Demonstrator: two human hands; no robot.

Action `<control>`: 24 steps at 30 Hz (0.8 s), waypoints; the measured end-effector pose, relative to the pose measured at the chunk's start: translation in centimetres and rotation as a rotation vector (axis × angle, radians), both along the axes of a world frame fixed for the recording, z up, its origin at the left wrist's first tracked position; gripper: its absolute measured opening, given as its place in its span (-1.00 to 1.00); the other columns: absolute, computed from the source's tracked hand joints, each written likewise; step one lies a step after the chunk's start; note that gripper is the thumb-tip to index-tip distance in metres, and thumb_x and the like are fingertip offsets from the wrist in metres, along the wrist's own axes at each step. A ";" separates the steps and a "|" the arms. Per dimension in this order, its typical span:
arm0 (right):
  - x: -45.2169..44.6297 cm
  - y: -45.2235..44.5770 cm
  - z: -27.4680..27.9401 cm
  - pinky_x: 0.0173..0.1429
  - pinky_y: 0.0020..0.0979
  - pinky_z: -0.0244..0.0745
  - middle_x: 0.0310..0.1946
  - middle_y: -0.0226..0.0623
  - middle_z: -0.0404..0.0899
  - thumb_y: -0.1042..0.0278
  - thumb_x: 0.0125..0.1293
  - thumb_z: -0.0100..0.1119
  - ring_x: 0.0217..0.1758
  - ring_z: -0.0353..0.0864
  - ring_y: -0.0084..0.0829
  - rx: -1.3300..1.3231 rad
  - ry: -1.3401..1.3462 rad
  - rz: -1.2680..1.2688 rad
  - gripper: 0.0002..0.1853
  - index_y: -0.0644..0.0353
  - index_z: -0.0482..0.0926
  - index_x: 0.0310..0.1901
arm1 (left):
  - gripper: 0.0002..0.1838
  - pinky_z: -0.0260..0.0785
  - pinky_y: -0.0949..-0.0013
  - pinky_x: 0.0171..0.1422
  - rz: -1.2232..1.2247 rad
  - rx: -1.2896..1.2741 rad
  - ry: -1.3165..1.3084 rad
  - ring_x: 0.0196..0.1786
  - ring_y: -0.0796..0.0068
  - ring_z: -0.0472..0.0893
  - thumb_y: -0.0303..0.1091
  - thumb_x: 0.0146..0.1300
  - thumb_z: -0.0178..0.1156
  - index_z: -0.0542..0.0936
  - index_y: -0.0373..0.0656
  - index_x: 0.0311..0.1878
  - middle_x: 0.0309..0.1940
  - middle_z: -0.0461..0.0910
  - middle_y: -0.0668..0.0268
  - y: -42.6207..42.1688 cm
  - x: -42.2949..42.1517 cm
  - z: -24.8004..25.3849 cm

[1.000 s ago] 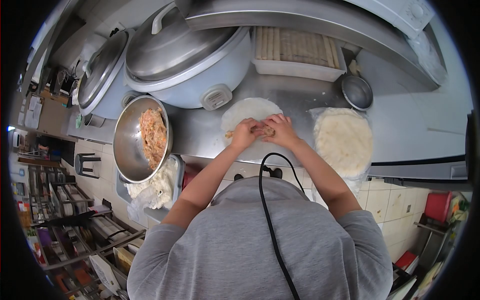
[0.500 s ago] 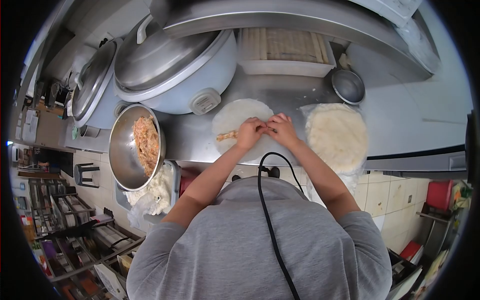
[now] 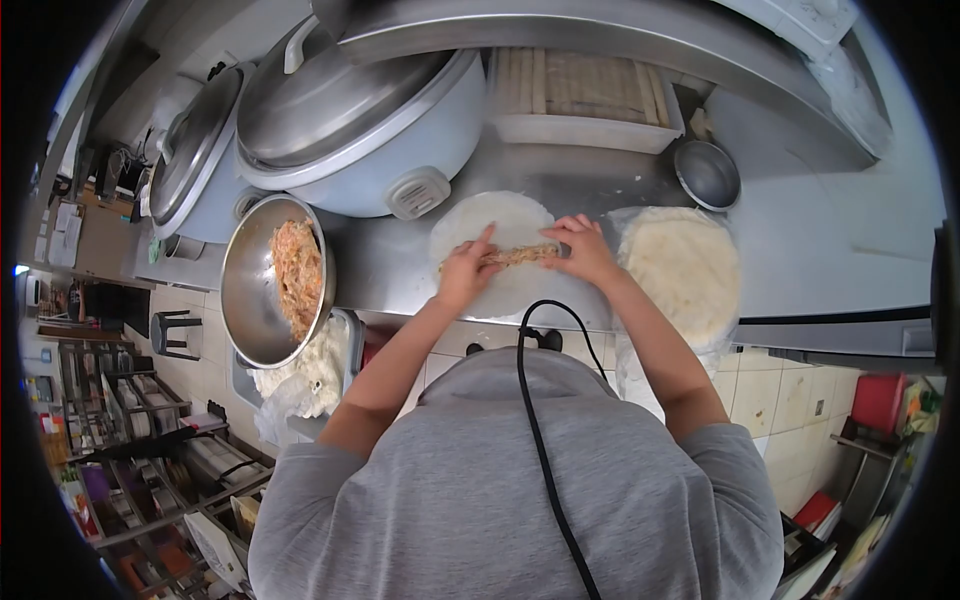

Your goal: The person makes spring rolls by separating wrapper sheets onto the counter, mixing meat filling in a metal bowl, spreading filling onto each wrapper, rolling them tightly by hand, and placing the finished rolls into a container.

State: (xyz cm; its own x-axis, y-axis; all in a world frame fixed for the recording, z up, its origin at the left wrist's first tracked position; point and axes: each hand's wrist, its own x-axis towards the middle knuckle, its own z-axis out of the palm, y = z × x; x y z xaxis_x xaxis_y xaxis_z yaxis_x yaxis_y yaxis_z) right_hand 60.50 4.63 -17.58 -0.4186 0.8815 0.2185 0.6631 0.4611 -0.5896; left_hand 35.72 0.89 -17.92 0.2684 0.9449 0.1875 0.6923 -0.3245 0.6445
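Observation:
A thin round white wrapper (image 3: 490, 215) lies flat on the steel counter. Across it runs a narrow strip of orange-brown filling (image 3: 520, 256). My left hand (image 3: 467, 270) rests at the strip's left part, its fingers apart and touching the filling. At the right end my right hand (image 3: 583, 248) pinches the filling between thumb and fingers. To the right is a stack of round wrappers (image 3: 680, 275) on plastic. A steel bowl (image 3: 245, 290) at the left holds a mound of the filling mixture (image 3: 298, 275).
Two large cookers (image 3: 360, 170) with metal lids stand at the back left. Behind the wrapper is a white tray (image 3: 585, 133) of long pale rolls, with a small metal bowl (image 3: 707, 175) to its right. A tub (image 3: 355, 365) sits below the steel bowl.
My hands have moved apart from near the middle, left hand leftward and right hand slightly rightward. The filling between them now shows as a longer strip across the wrapper.

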 end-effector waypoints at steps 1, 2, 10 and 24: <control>-0.2 0.0 0.2 0.08 -0.27 0.19 -0.21 -0.55 0.52 0.21 0.00 0.28 -0.01 0.35 -0.42 -0.020 -0.045 0.051 -0.73 -0.05 0.67 -0.20 | -0.24 0.39 0.23 0.02 0.045 0.013 -0.018 -0.14 0.19 0.55 -0.46 -0.04 0.30 0.29 0.01 0.31 -0.20 0.63 0.27 -0.4 -1.4 0.0; -0.3 0.1 -0.2 0.08 -0.27 0.19 -0.21 -0.55 0.52 0.21 0.00 0.28 -0.01 0.35 -0.42 -0.020 -0.045 0.057 -0.73 -0.05 0.67 -0.20 | -0.24 0.39 0.23 0.02 0.051 0.013 -0.018 -0.14 0.19 0.55 -0.46 -0.04 0.30 0.29 0.01 0.31 -0.20 0.63 0.27 -0.8 -2.6 -0.2; -0.4 0.3 0.6 0.10 -0.29 0.21 -0.18 -0.47 0.50 0.19 -0.01 0.33 -0.02 0.37 -0.39 -0.085 -0.070 0.107 -0.66 -0.01 0.66 -0.14 | -0.39 0.42 0.28 -0.02 0.073 0.059 -0.101 -0.19 0.26 0.55 -0.59 -0.06 0.27 0.47 -0.10 0.17 -0.28 0.64 0.27 -2.0 -7.0 -0.5; -3.4 -2.6 -1.3 0.06 -0.26 0.28 -0.24 -0.47 0.51 0.25 0.03 0.25 -0.04 0.41 -0.38 0.218 -0.146 0.624 -0.84 0.03 0.56 -0.33 | -0.89 0.39 0.32 -0.09 0.172 0.038 -0.204 -0.26 0.26 0.54 -0.44 -0.02 0.31 0.66 -0.21 -0.38 -0.36 0.64 0.26 -1.0 -7.5 -1.5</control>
